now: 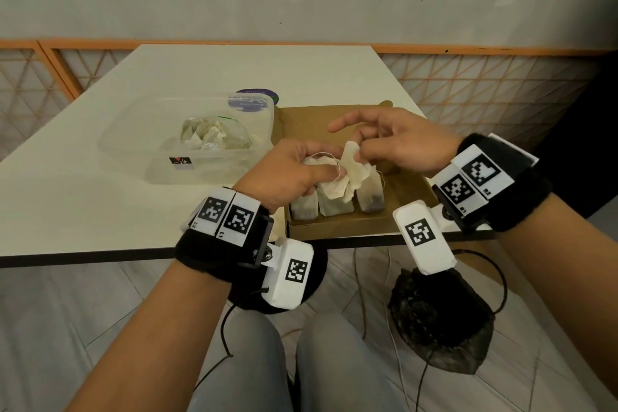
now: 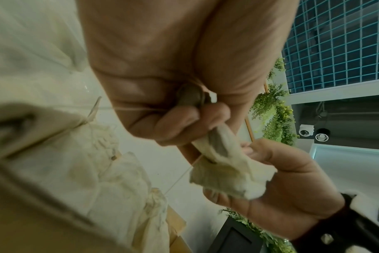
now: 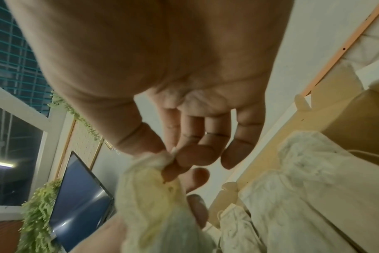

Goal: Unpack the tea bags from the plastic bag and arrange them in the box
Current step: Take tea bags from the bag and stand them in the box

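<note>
On the worktop (image 1: 100, 197), out at ten o'clock from our hands, we see a clear plastic tub (image 1: 187, 140). The plastic bag (image 1: 217, 135) lies inside it with loose tea bags showing through. A dark blue round lid (image 1: 257, 98) lies just behind the tub, at about eleven o'clock.

Our left hand (image 1: 294, 174) hovers over the near left corner of the brown cardboard box (image 1: 401, 191). Its grip is curled round one crumpled tea bag (image 1: 346, 174), thumb pressed along the paper, and a thin string (image 1: 326, 157) loops over the fingers.

Below, three tea bags (image 1: 337, 204) stand side by side along the box's near wall, at six o'clock inside it.

Our right hand (image 1: 398, 140), at two o'clock from the left, pinches the top edge of the same crumpled tea bag between thumb and a bent finger. The index finger points out toward nine o'clock, and the other fingers are loosely bent. From the right wrist we see that pinch clearly.

On the floor below, at five o'clock, lies a black mesh bag (image 1: 441, 321).
</note>
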A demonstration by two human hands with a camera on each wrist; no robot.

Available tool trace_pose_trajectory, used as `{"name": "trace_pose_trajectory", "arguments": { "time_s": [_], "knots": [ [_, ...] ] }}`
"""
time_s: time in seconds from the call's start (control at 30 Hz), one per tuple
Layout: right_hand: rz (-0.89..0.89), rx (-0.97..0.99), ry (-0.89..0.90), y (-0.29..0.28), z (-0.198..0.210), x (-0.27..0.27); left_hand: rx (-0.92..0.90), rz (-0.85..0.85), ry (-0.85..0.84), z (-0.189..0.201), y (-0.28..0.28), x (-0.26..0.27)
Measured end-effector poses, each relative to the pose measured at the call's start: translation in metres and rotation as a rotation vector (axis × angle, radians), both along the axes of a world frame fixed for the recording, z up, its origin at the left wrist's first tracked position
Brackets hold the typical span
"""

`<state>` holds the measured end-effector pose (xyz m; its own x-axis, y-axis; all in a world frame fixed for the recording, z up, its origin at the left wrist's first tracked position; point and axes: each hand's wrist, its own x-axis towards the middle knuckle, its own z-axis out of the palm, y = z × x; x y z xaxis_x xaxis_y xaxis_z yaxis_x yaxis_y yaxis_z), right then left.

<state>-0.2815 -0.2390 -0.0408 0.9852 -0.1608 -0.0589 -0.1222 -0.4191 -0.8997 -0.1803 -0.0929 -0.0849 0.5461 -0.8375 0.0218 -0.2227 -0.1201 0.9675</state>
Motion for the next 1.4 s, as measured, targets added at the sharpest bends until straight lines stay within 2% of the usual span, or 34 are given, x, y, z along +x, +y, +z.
{"name": "trace_pose_trajectory", "arguments": {
  "time_s": [0.07, 0.17, 0.3, 0.43, 0.5, 0.67, 0.73, 0.87, 1.07, 1.13, 1.23, 1.33, 1.4],
  "knots": [
    [-0.074, 0.020, -0.038, -0.002, -0.002, 0.000, -0.019, 0.072, 0.033, -0.003, -0.001, 0.000],
    [-0.219, 0.149, -0.027, 0.001, -0.012, 0.000, -0.066, 0.182, 0.094, -0.006, -0.002, 0.001],
    [-0.188, 0.115, 0.097, 0.004, -0.031, -0.001, -0.105, 0.248, 0.138, -0.009, -0.002, 0.001],
    [-0.307, 0.160, 0.019, -0.004, -0.031, -0.002, -0.210, 0.416, 0.223, -0.016, -0.001, 0.005],
    [-0.313, 0.145, 0.033, -0.010, -0.026, -0.004, -0.226, 0.460, 0.264, -0.021, 0.001, 0.006],
    [-0.147, 0.021, 0.330, -0.010, -0.033, -0.003, -0.218, 0.457, 0.302, -0.028, 0.005, 0.005],
    [-0.150, -0.024, 0.382, -0.006, -0.040, -0.003, -0.225, 0.431, 0.318, -0.026, 0.006, 0.002],
    [-0.258, 0.001, 0.339, -0.002, -0.050, 0.001, -0.225, 0.409, 0.316, -0.024, 0.007, 0.002],
    [-0.403, -0.136, 0.249, 0.004, -0.048, 0.000, -0.212, 0.407, 0.314, -0.027, 0.009, 0.004],
    [-0.439, -0.279, 0.152, 0.005, -0.045, -0.005, -0.196, 0.415, 0.306, -0.029, 0.009, 0.006],
    [-0.283, -0.469, 0.095, 0.013, -0.042, -0.016, -0.172, 0.425, 0.293, -0.033, 0.010, 0.010],
    [-0.026, -0.592, 0.255, 0.020, -0.047, -0.023, -0.161, 0.434, 0.299, -0.033, 0.009, 0.010],
    [0.040, -0.663, 0.311, 0.021, -0.050, -0.022, -0.169, 0.445, 0.316, -0.031, 0.008, 0.009]
  ]
}}
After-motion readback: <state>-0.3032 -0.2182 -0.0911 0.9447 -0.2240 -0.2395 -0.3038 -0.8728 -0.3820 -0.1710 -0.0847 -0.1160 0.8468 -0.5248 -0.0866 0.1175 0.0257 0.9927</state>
